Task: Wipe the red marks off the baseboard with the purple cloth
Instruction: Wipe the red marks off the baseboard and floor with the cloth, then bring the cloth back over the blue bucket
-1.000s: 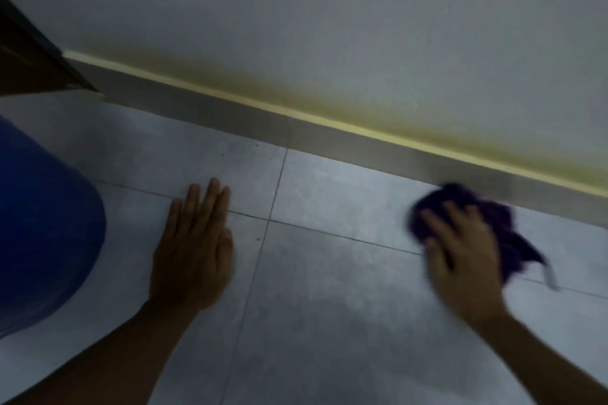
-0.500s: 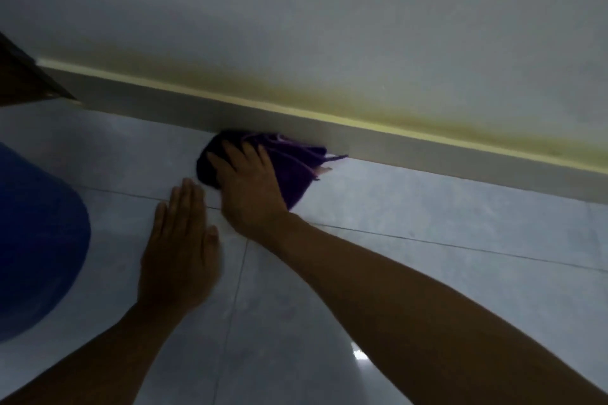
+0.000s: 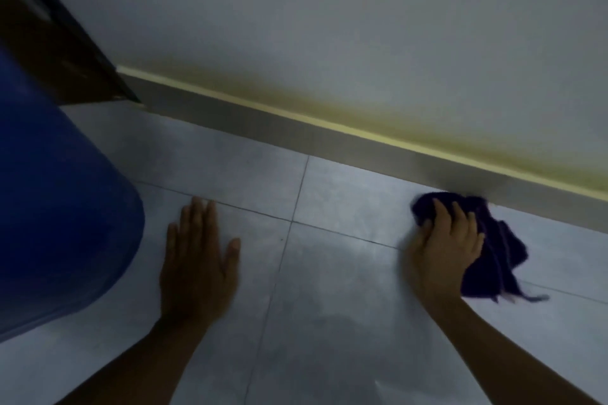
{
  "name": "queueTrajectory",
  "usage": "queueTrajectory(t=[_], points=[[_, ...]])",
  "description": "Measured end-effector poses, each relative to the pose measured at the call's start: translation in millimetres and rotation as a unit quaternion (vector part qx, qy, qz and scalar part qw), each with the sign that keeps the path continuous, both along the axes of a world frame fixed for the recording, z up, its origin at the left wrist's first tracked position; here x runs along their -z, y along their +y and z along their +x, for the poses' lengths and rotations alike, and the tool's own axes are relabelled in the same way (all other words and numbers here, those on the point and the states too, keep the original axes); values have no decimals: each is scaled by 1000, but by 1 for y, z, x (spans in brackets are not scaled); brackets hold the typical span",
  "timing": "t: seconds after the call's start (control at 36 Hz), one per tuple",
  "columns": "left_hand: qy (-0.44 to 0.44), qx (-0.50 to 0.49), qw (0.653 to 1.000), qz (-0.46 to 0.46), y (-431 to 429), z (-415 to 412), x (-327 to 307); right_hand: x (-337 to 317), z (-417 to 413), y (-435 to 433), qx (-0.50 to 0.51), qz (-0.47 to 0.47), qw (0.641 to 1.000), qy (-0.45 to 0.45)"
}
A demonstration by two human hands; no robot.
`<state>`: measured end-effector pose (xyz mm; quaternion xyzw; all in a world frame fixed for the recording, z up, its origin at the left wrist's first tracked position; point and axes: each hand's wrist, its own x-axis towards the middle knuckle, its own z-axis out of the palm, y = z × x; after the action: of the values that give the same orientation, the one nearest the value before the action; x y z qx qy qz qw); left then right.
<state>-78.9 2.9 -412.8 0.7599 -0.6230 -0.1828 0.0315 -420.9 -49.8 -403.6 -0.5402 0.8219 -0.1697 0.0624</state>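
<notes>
Gripping the bunched purple cloth [image 3: 493, 250], the right hand [image 3: 444, 240] is pressing it down at four o'clock, its top end touching the foot of the baseboard [image 3: 329, 138]. The cloth's long axis is running from eleven o'clock to five o'clock. Red marks are not discernible. The left hand [image 3: 197, 260] is lying flat and spread on the floor [image 3: 329, 322] beside a blue drum [image 3: 59, 207].

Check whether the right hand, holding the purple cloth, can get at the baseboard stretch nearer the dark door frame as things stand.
Probably yes. The right hand grips the purple cloth at the foot of the baseboard. Bare floor tiles run along it toward the door frame. The left hand lies flat, well short of the baseboard.
</notes>
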Motion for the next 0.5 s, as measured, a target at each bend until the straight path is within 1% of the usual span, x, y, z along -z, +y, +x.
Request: queueTrajectory(t=[0.03, 0.08, 0.17, 0.22, 0.31, 0.36, 0.39, 0.44, 0.5], points=[[0, -5, 1000, 3, 0, 0, 0, 1, 21, -5, -12, -3, 1000, 0], [1, 0, 1000, 10, 0, 1, 0, 5, 64, -17, -98, -2, 995, -8], [10, 12, 1000, 25, -1, 6, -4, 7, 132, -43, -214, 7, 976, -43], [17, 21, 999, 33, -1, 11, -7, 4, 177, -60, -294, 21, 955, -44], [70, 10, 997, 30, 1, 18, -14, -2, 233, -77, -443, 44, 895, -34], [117, -19, 993, 17, 5, 20, -24, -7, 251, -74, -509, 59, 858, -44], [129, -27, 991, 7, 8, 19, -29, -11, 253, -66, -540, 62, 837, -62], [120, -16, 993, -2, 15, 19, -38, -22, 244, -35, -597, 66, 792, -111], [133, 10, 991, 10, 23, 18, -47, -33, 222, 3, -623, 101, 755, -175]])
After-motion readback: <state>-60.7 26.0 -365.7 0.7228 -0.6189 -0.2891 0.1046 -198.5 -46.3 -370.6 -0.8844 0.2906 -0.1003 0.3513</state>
